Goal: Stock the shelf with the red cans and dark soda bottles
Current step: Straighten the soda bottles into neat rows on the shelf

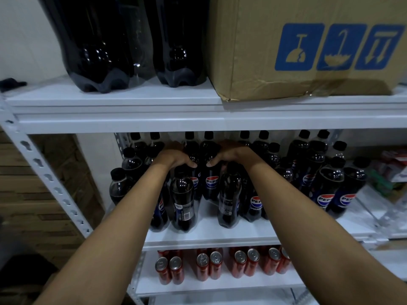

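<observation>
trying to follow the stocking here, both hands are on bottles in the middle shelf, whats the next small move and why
Probably ease both bottles back and let go. The left hand and right hand each grip a small dark bottle among the rows on the middle shelf, and the two held bottles already appear to stand there behind the front row.

white wall (26,40), brown slatted panel (33,183)

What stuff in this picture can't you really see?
- Fingertips of the left hand and right hand: head view, curled over the small soda bottles, out of sight.
- Tops of the big bottles: cut off by the top edge.
- Packages at far right: too blurred to name.
- Back rows of red cans: hidden under the middle shelf.
- Cardboard box: closed, contents unseen.
</observation>
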